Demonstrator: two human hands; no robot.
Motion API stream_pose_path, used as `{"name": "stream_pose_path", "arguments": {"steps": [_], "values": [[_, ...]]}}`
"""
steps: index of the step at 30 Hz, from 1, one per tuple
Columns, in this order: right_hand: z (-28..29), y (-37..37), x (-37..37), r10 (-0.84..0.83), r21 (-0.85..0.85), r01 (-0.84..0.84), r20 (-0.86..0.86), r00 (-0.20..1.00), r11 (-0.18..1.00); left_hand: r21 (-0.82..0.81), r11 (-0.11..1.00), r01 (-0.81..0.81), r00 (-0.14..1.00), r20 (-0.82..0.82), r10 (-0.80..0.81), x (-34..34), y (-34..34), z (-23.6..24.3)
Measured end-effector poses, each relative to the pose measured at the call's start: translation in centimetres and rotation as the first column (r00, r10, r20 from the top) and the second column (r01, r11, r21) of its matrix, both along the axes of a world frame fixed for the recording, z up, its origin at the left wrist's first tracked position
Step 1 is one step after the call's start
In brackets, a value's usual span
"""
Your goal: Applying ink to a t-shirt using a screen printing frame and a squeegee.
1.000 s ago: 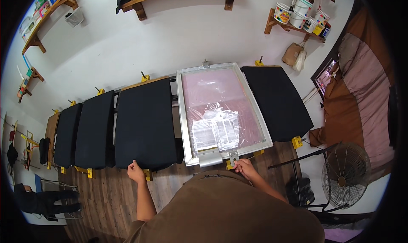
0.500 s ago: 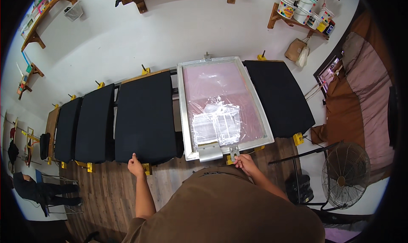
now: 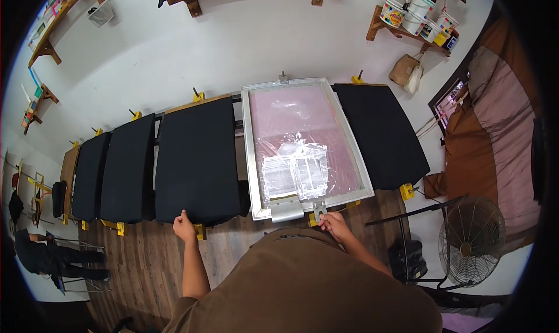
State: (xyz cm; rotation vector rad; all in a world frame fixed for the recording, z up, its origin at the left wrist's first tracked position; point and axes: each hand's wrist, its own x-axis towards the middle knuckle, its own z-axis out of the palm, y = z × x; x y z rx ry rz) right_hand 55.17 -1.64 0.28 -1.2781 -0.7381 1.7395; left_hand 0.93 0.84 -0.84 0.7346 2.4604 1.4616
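Note:
A screen-printing frame (image 3: 365,169) with a metal rim and pinkish mesh lies over one place in a row of boards. White film-like patches and a metal squeegee-like bar (image 3: 287,211) sit at its near end. My right hand (image 3: 333,225) is closed on the small metal bracket (image 3: 319,208) at the frame's near edge. To the left, my left hand (image 3: 184,226) has thumb and finger together at the near edge of a board covered in black cloth (image 3: 198,158), pinching the cloth. How much cloth it grips is hidden.
More black-covered boards (image 3: 128,170) line the left, one (image 3: 381,135) the right, with yellow clamps (image 3: 408,191) at their ends. A standing fan (image 3: 470,234) is at lower right, a seated person (image 3: 43,251) far left. Wall shelves hold paint buckets (image 3: 414,22).
The view has shifted slightly. Both my hands keep their places at the cloth and the bracket. The seated person at the far left has moved an arm a little.

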Motion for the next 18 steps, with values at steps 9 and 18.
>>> {"name": "stream_pose_path", "arguments": {"steps": [9, 18], "values": [[0.13, 0.25, 0.26, 0.034, 0.011, -0.035, 0.029, 0.999, 0.999, -0.129, 0.991, -0.029, 0.998, 0.052, 0.036, -0.26, 0.13, -0.20], [0.33, 0.39, 0.44, 0.075, 0.012, -0.075, 0.026, 0.997, 0.997, -0.185, 0.980, -0.070, 0.997, 0.017, 0.075, -0.47, 0.06, -0.25]]}}
